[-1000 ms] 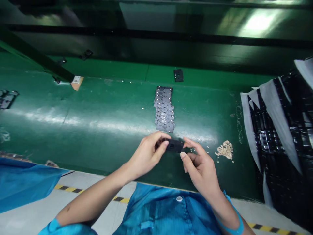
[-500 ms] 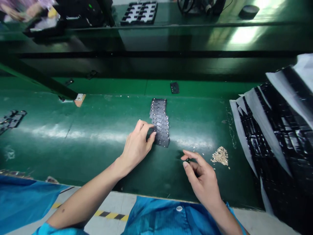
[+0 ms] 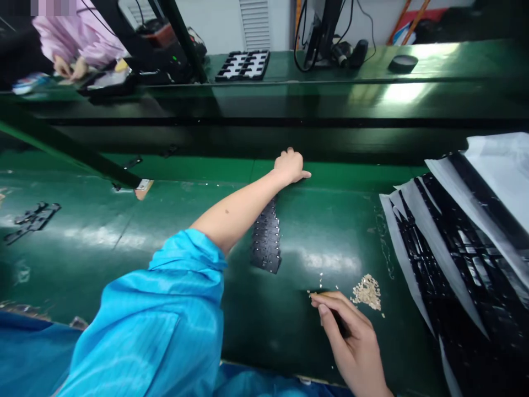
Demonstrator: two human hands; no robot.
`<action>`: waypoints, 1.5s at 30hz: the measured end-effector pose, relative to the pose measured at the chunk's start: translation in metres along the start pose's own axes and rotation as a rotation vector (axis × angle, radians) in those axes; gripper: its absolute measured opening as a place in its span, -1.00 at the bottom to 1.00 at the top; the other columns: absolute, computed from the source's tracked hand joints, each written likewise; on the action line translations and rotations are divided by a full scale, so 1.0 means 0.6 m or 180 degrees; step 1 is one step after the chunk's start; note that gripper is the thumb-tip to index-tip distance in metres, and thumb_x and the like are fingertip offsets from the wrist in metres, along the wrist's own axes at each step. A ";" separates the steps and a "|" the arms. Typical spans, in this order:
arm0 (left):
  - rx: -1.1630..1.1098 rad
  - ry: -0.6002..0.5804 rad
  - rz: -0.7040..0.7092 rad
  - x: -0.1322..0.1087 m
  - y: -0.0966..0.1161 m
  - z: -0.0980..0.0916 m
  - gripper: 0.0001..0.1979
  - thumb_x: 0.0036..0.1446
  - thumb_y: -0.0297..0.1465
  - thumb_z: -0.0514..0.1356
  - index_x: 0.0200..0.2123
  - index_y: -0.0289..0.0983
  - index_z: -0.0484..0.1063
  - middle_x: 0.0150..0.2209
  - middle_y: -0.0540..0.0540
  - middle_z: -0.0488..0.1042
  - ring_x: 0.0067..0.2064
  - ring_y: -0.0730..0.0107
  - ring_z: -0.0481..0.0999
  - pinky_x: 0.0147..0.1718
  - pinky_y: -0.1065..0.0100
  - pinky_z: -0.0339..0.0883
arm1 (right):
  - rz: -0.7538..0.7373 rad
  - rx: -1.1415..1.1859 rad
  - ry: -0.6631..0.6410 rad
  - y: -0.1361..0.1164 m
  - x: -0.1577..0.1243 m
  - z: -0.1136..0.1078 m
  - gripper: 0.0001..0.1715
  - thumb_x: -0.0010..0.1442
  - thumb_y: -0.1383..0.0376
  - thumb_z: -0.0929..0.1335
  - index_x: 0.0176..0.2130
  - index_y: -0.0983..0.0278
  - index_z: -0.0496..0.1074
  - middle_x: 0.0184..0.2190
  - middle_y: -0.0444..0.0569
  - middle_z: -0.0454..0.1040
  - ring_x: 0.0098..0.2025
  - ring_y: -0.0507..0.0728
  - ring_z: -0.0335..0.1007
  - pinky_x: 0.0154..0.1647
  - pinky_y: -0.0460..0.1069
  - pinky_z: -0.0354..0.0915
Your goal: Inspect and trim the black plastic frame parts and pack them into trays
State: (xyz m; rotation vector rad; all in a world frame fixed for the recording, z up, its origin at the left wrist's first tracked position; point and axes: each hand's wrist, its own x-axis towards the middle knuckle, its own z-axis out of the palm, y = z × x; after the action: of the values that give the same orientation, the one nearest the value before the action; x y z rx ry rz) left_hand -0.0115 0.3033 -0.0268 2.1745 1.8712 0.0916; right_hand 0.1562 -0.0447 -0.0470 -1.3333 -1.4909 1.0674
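Note:
My left hand (image 3: 291, 165) is stretched far forward to the back edge of the green belt (image 3: 173, 237), fingers curled down over a spot I cannot see into. An overlapping row of flat black parts (image 3: 266, 242) lies on the belt, partly hidden under my left forearm. My right hand (image 3: 349, 333) rests near the belt's front edge, thumb and forefinger pinched together beside a small heap of tan crumbs (image 3: 366, 290). What the pinch holds is too small to make out.
A stack of black trays with white sheets between them (image 3: 454, 248) fills the right side. A few black parts (image 3: 31, 218) lie far left. On the far bench are a black tray (image 3: 243, 65), cables and a round black object (image 3: 403, 62). A person in pink (image 3: 74, 44) works at the upper left.
The black part held by both hands went onto the near end of the row. My left hand then reached far forward to the belt's back edge. My right hand dropped slightly toward me.

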 end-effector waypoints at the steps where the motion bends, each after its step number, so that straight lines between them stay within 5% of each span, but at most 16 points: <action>1: 0.0007 -0.0028 -0.0009 0.005 0.007 0.002 -0.42 0.26 -0.23 0.42 0.17 -0.55 0.49 0.33 -0.58 0.34 0.32 -0.32 0.40 0.25 -0.03 0.36 | 0.0026 -0.0008 0.0000 0.002 -0.001 -0.004 -0.78 0.45 0.33 0.38 -0.06 0.15 0.67 -0.22 0.03 0.64 -0.27 0.16 0.63 -0.29 -0.05 0.52; 7: -0.0063 -0.0136 0.0097 -0.013 0.019 -0.010 -0.68 0.25 -0.59 0.32 0.06 -0.58 0.58 0.13 -0.52 0.54 0.22 -0.18 0.53 0.21 0.05 0.40 | -0.0050 0.0012 -0.0040 0.002 -0.001 -0.006 -0.80 0.44 0.30 0.40 -0.08 0.17 0.68 -0.22 0.05 0.64 -0.27 0.18 0.64 -0.31 -0.04 0.53; 13: -0.0323 0.0138 0.0231 -0.075 0.008 -0.063 -0.63 0.33 -0.66 0.11 0.14 -0.59 0.53 0.17 -0.56 0.54 0.25 -0.15 0.52 0.25 -0.02 0.34 | -0.0211 -0.0157 0.0117 0.003 -0.012 -0.013 -0.78 0.43 0.24 0.41 -0.04 0.19 0.69 -0.19 0.08 0.65 -0.29 0.17 0.63 -0.26 -0.01 0.57; 17: -0.0718 -0.0028 0.0896 -0.200 0.025 -0.065 -0.73 0.38 -0.54 0.18 0.02 -0.30 0.65 0.07 -0.20 0.67 0.15 0.21 0.61 0.19 0.27 0.40 | 0.0107 -0.0197 0.0570 0.019 -0.016 -0.031 -0.68 0.37 0.12 0.46 0.01 0.22 0.66 -0.13 0.09 0.68 -0.28 0.16 0.64 -0.25 -0.02 0.61; 21: -0.1761 -0.0797 0.1994 -0.354 0.049 -0.029 -0.85 0.34 -0.52 0.25 -0.11 -0.29 0.63 -0.08 -0.18 0.72 0.00 0.21 0.68 0.02 0.29 0.47 | 0.0483 0.0172 0.0724 0.017 -0.003 -0.035 -0.41 0.27 0.00 0.52 0.15 0.27 0.56 -0.15 0.11 0.70 -0.33 0.16 0.65 -0.34 -0.04 0.62; 23: -0.2160 -0.0977 0.1976 -0.412 0.052 -0.014 -0.92 0.34 -0.49 0.28 -0.14 -0.28 0.58 -0.16 -0.16 0.71 -0.11 0.22 0.69 -0.11 0.30 0.49 | 0.0488 0.0297 0.0637 0.004 0.004 -0.030 -0.46 0.23 -0.01 0.55 0.05 0.27 0.58 -0.33 0.04 0.69 -0.41 0.16 0.64 -0.40 -0.05 0.61; 27: -0.3144 -0.0508 0.1199 -0.485 0.039 -0.006 -0.81 0.28 -0.36 0.37 -0.08 -0.28 0.52 -0.18 -0.15 0.67 -0.17 0.27 0.66 -0.18 0.32 0.49 | 0.0370 0.0454 0.0607 -0.035 0.005 -0.012 -0.63 0.23 0.05 0.57 -0.16 0.26 0.59 -0.52 -0.05 0.62 -0.54 0.13 0.58 -0.47 -0.06 0.57; 33: -0.3544 -0.0890 0.0592 -0.537 0.012 0.006 -0.77 0.42 -0.22 0.22 -0.22 -0.26 0.44 -0.37 -0.03 0.57 -0.39 0.38 0.57 -0.37 0.39 0.41 | 0.0280 0.0689 0.0527 -0.063 0.002 0.013 -0.79 0.35 0.17 0.50 -0.14 0.27 0.57 -0.48 -0.08 0.60 -0.47 0.07 0.56 -0.42 -0.08 0.50; 41: -0.2925 -0.0396 0.0811 -0.561 0.021 0.030 -0.74 0.49 -0.23 0.11 -0.27 -0.22 0.36 -0.47 0.04 0.43 -0.46 0.40 0.44 -0.40 0.36 0.25 | 0.0162 0.0808 0.0432 -0.069 -0.001 0.020 -0.78 0.42 0.19 0.41 -0.17 0.26 0.63 -0.45 -0.13 0.48 -0.61 -0.05 0.18 -0.60 -0.11 0.17; 45: -0.3033 -0.0298 0.0850 -0.564 0.031 0.044 -0.76 0.51 -0.26 0.07 -0.26 -0.20 0.30 -0.48 0.07 0.38 -0.48 0.42 0.38 -0.42 0.36 0.21 | 0.0121 0.0867 0.0593 -0.062 0.003 0.026 -0.77 0.40 0.19 0.42 -0.25 0.26 0.62 -0.40 -0.09 0.53 -0.55 -0.02 0.25 -0.55 -0.09 0.20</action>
State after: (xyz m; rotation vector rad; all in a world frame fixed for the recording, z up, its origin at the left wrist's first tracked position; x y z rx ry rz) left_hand -0.0432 -0.0347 -0.0044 1.6591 1.0972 0.7458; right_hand 0.1310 -0.0461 -0.0156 -1.2351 -1.1435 1.0951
